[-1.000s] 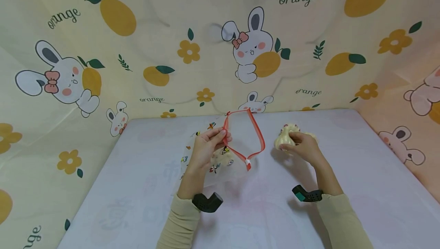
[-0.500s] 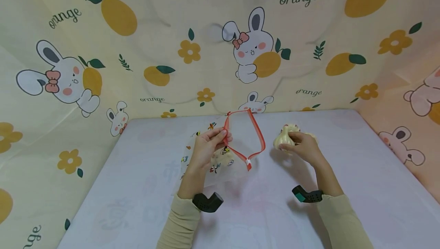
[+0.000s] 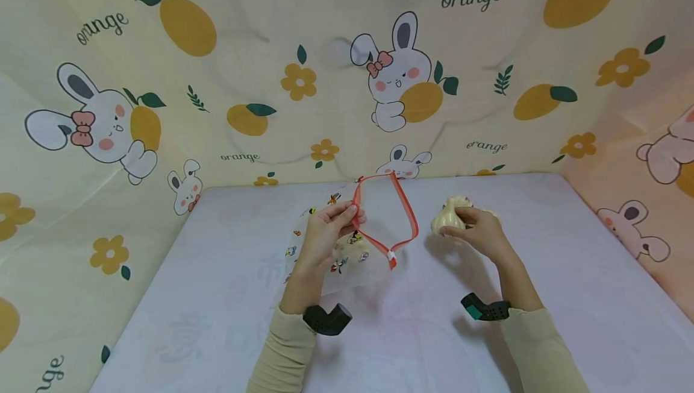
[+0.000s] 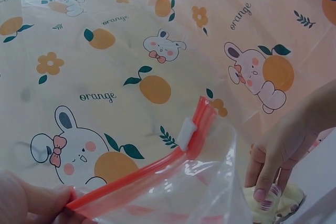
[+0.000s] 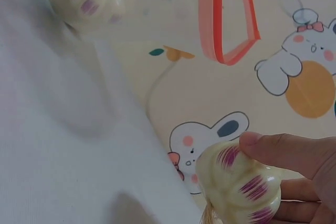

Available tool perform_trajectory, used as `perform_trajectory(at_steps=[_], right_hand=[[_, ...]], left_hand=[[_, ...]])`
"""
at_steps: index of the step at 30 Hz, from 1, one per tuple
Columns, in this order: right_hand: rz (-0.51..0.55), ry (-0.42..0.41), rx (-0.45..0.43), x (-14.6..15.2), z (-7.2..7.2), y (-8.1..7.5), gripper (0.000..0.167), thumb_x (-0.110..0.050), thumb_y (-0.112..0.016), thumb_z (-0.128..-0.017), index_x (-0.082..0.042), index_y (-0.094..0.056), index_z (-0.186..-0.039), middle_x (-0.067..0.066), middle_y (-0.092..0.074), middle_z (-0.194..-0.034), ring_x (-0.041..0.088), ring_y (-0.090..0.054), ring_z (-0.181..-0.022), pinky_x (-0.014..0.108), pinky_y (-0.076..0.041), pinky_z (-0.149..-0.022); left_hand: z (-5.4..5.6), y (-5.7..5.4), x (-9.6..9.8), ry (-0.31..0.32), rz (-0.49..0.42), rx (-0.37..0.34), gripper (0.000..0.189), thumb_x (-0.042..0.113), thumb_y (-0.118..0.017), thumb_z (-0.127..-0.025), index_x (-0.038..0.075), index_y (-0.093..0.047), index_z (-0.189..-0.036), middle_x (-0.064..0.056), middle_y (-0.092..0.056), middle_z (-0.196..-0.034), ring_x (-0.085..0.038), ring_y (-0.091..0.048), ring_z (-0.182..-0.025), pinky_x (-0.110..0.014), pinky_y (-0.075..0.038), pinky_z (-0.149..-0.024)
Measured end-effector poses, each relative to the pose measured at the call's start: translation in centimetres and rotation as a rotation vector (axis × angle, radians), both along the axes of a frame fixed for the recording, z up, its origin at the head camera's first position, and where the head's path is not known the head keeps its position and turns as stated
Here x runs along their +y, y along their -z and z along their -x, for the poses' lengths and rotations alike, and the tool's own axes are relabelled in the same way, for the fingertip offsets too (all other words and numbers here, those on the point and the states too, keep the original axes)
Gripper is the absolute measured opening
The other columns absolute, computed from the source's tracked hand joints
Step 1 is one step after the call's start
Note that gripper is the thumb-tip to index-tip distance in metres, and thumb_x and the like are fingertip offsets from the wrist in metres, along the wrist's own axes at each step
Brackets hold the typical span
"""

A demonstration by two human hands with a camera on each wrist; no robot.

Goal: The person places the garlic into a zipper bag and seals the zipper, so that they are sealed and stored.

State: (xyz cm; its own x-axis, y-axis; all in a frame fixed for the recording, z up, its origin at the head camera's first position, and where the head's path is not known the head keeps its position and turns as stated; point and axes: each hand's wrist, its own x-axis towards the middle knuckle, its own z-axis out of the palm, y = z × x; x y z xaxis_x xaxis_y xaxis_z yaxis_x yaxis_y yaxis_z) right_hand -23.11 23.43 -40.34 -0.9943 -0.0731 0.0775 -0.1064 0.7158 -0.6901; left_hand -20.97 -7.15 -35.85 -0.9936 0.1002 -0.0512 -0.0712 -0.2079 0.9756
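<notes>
My left hand (image 3: 331,227) pinches the red zip edge of a clear slider bag (image 3: 337,266) printed with small coloured figures. The bag's mouth gapes toward the right, and its white slider (image 4: 186,134) sits at the near end of the zip. Inside the bag lies a pale garlic bulb with purple streaks (image 5: 97,1), seen through the plastic. Right of the bag, my right hand (image 3: 479,233) grips another garlic bulb (image 5: 239,184) between thumb and fingers, above the table. Its purple streaks and stringy roots show in the right wrist view.
A pale lump (image 3: 493,214) shows partly behind my right hand; its kind is hidden. The white-covered table (image 3: 217,320) meets a cream backdrop (image 3: 325,31) printed with rabbits and oranges along its far edge. Black wrist cameras (image 3: 328,319) sit on both wrists.
The garlic bulb in my right hand has turned slightly, so fewer of its purple marks show at the top. My left hand and the bag look unmoved.
</notes>
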Motion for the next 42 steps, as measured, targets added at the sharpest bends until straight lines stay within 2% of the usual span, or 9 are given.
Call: perform_trajectory(at_steps=[6, 12, 25, 30, 38, 42], right_hand=[[0.01, -0.004, 0.005, 0.0, -0.1, -0.1, 0.071, -0.031, -0.075, -0.084, 0.012, -0.048, -0.133, 0.034, -0.056, -0.129, 0.046, -0.061, -0.114, 0.042, -0.06, -0.083], [0.021, -0.005, 0.006, 0.0, -0.1, -0.3, 0.07, -0.03, -0.075, -0.084, 0.013, -0.048, -0.134, 0.035, -0.055, -0.131, 0.046, -0.061, -0.114, 0.041, -0.06, -0.082], [0.025, -0.003, -0.021, -0.2, -0.4, -0.8, 0.072, -0.032, -0.074, -0.085, 0.012, -0.046, -0.136, 0.034, -0.053, -0.133, 0.045, -0.06, -0.113, 0.037, -0.06, -0.082], [0.025, -0.001, -0.031, -0.3, -0.4, -1.0, 0.074, -0.033, -0.073, -0.085, 0.011, -0.045, -0.137, 0.033, -0.053, -0.134, 0.045, -0.059, -0.115, 0.04, -0.06, -0.084], [0.031, -0.001, -0.024, -0.3, -0.5, -1.0, 0.073, -0.032, -0.074, -0.085, 0.011, -0.045, -0.137, 0.033, -0.053, -0.134, 0.045, -0.059, -0.114, 0.031, -0.06, -0.08], [0.031, -0.002, -0.018, -0.3, -0.6, -1.1, 0.073, -0.032, -0.074, -0.085, 0.011, -0.045, -0.137, 0.033, -0.053, -0.134, 0.045, -0.06, -0.113, 0.037, -0.06, -0.082]], left_hand=[[0.0, 0.0, 0.0, 0.004, 0.003, 0.006, 0.03, 0.01, -0.058, -0.096, -0.009, -0.06, -0.119, 0.01, -0.072, -0.08, -0.003, -0.07, -0.075, -0.019, -0.059, -0.076], [-0.1, 0.0, 0.0, -0.001, -0.004, 0.004, 0.024, 0.01, -0.058, -0.095, -0.005, -0.064, -0.113, 0.01, -0.072, -0.079, -0.003, -0.071, -0.075, -0.018, -0.059, -0.076], [0.0, 0.0, 0.0, 0.007, 0.001, -0.001, 0.027, 0.009, -0.057, -0.096, -0.008, -0.061, -0.117, 0.011, -0.072, -0.078, -0.002, -0.07, -0.075, -0.018, -0.059, -0.075], [0.0, 0.1, 0.0, 0.005, -0.003, 0.001, 0.026, 0.009, -0.057, -0.096, -0.007, -0.063, -0.115, 0.011, -0.072, -0.077, -0.002, -0.07, -0.075, -0.018, -0.059, -0.075], [0.0, 0.1, -0.1, 0.016, -0.004, 0.014, 0.03, 0.009, -0.057, -0.096, -0.011, -0.06, -0.118, 0.012, -0.072, -0.077, -0.002, -0.07, -0.074, -0.017, -0.059, -0.076], [0.0, 0.1, -0.1, 0.018, -0.004, 0.021, 0.03, 0.008, -0.057, -0.096, -0.011, -0.06, -0.118, 0.011, -0.072, -0.077, -0.002, -0.07, -0.074, -0.018, -0.059, -0.075]])
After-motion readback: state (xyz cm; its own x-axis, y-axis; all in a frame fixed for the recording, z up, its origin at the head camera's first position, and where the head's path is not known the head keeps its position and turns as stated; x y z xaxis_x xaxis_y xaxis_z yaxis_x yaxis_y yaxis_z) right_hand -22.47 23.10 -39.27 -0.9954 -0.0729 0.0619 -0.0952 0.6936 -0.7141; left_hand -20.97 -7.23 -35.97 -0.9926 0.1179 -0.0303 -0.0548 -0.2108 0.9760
